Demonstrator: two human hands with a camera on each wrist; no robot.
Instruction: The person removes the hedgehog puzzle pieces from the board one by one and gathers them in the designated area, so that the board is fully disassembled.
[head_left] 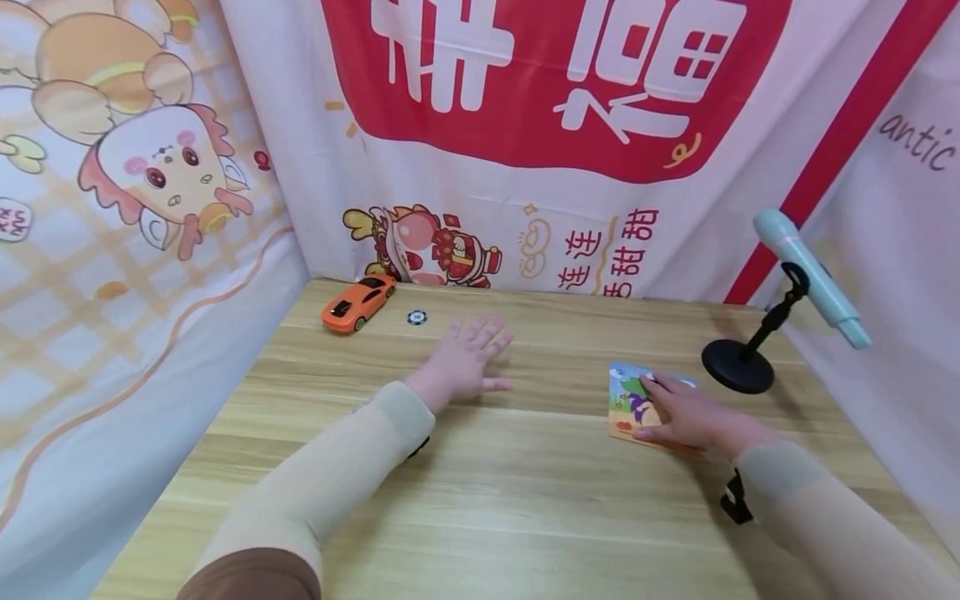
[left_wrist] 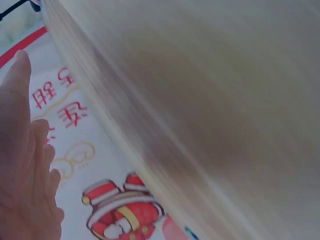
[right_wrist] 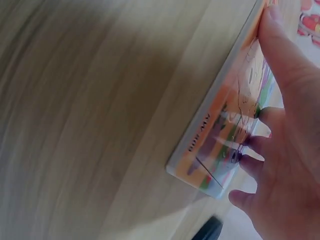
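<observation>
Right now the right hand (head_left: 686,417) lies on top of a colourful picture book (head_left: 626,398), its fingers spread and nearly straight across the cover and the thumb along the near edge; the grip is loose, more a flat press than a clasp. From the right wrist view the book (right_wrist: 222,135) lies flat on the desk (head_left: 525,500), with the fingertips (right_wrist: 250,145) touching its printed cover. The book sits toward the right side of the desk, just beside the round black base of a stand (head_left: 738,365) that carries a pale blue microphone (head_left: 813,275).

Well apart from it, the left hand (head_left: 468,358) rests palm down near the middle of the desk, fingers open and splayed, holding nothing. Beyond that hand, near the back edge, lies a small round chip (head_left: 417,317), and just left of it an orange toy car (head_left: 358,303). Printed cloth banners (head_left: 525,125) hang behind and on both sides of the desk.
</observation>
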